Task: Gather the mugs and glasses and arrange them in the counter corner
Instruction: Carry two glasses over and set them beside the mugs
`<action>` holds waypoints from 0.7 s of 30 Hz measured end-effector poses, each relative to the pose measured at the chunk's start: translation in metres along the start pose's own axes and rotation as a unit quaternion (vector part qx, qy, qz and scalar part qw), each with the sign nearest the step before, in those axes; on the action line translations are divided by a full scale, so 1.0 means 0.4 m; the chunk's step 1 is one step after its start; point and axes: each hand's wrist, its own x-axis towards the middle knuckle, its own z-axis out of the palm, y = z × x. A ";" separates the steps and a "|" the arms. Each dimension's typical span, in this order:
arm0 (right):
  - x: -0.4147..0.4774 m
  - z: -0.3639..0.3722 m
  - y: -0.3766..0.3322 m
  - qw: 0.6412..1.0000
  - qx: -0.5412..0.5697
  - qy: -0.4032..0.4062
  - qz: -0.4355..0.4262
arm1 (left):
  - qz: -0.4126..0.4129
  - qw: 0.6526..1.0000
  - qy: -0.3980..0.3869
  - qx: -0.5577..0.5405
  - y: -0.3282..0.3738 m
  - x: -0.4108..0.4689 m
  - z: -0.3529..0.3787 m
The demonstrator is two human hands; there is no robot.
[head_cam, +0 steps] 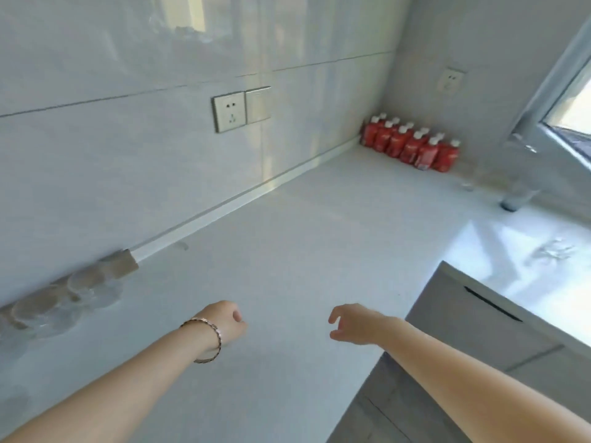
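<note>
A: Where are the hands?
B: Left hand (225, 322) loosely curled, right hand (353, 324) half-spread — both empty above the bare near counter (287, 251).
A: The glasses?
B: Blurred clear glasses (64, 303) cluster at the left wall edge; another glass (518, 196) stands far right, near red pouches (412, 145) filling the far corner.

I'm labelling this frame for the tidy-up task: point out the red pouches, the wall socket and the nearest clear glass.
red pouches (412, 145), head view, middle of the row.
wall socket (229, 111), head view, centre of its faceplate.
clear glass (92, 287), head view, its side wall.
</note>
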 end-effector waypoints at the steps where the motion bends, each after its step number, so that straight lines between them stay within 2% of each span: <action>1: -0.022 -0.031 0.093 1.000 0.000 0.009 0.012 | 0.011 1.000 -0.005 -0.002 0.085 0.022 0.026; 6: -0.159 -0.179 0.532 0.994 0.002 0.049 0.097 | 0.098 0.994 -0.033 0.027 0.515 0.117 0.137; 9: -0.221 -0.236 0.733 0.986 0.018 0.062 0.156 | 0.140 0.989 -0.039 0.027 0.733 0.152 0.184; 14: -0.250 -0.270 0.963 0.964 0.096 0.110 0.221 | 0.196 0.975 -0.065 0.079 0.972 0.213 0.248; 21: -0.150 -0.324 1.191 0.942 0.157 0.129 0.268 | 0.240 0.956 -0.108 0.133 1.228 0.403 0.281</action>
